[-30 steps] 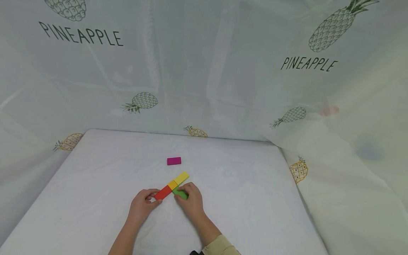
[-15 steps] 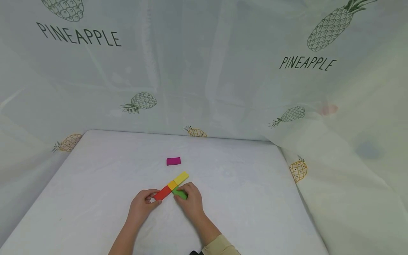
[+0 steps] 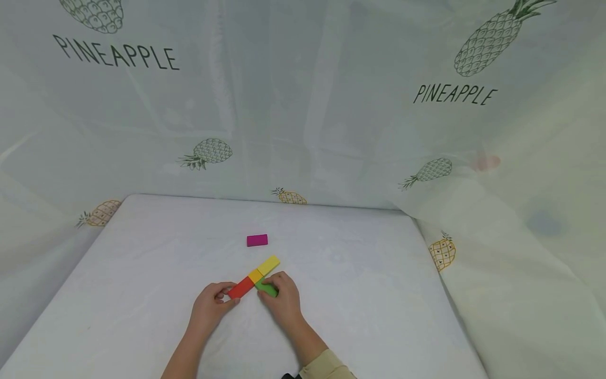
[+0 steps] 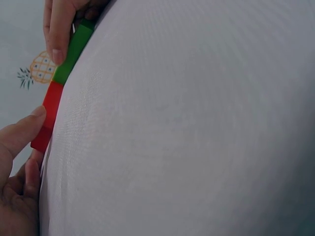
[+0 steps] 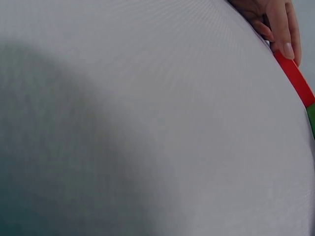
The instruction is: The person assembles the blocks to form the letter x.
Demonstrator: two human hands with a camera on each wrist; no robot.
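Note:
My left hand (image 3: 209,305) pinches the outer end of a red block (image 3: 241,287) between thumb and fingers. A small orange block (image 3: 255,275) touches the red one, and a yellow block (image 3: 269,265) continues the slanting row to the upper right. On the near side of the row, my right hand (image 3: 284,301) pinches a green block (image 3: 266,287), whose end meets the row near the orange block. In the left wrist view the green block (image 4: 74,51) and red block (image 4: 49,110) touch end to corner. The right wrist view shows only a sliver of the green block (image 5: 311,118).
A magenta block (image 3: 257,240) lies apart, beyond the row. All blocks are on a white-covered table (image 3: 369,295). Behind and beside it hangs a pale curtain (image 3: 284,105) printed with pineapples.

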